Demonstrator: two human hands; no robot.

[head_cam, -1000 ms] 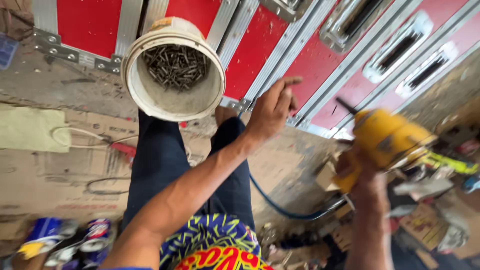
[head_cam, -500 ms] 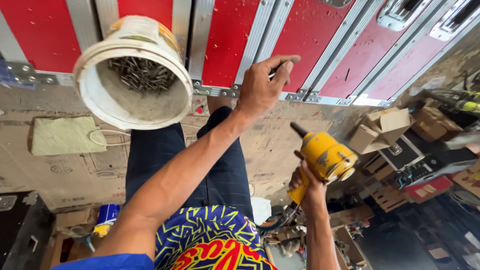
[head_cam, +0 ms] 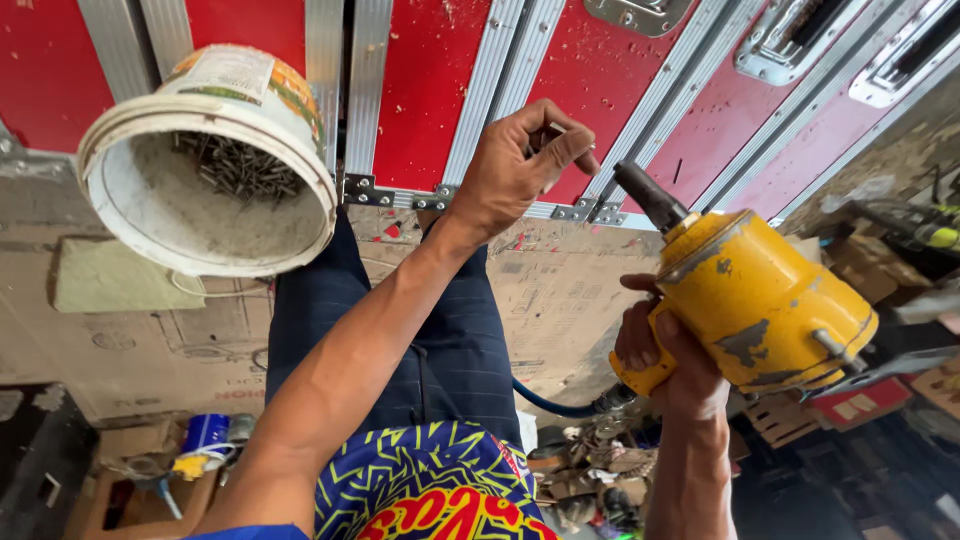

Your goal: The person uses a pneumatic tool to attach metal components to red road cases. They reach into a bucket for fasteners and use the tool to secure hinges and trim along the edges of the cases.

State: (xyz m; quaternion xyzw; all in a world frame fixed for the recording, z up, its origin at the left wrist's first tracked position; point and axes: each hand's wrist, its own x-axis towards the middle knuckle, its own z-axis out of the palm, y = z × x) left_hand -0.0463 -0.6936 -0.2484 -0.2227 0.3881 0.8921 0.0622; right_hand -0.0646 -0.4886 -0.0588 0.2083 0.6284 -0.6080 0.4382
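Observation:
My left hand is raised against a red case panel with aluminium edge strips, its fingers pinched around a small metal fastener near the corner bracket. My right hand grips the handle of a worn yellow pneumatic riveting tool, whose black nose points up toward my left hand, a short way from it. A white plastic bucket with several metal rivets inside rests on the case to the left.
A blue air hose trails from the tool. Cardboard sheets cover the floor. My legs in dark trousers are below the case. Cans and clutter lie at lower left; boxes and tools at right.
The yellow tool has come up and closer to my left hand. My left hand has curled its fingers and settled on the case edge. The view has shifted, bringing the bucket lower left.

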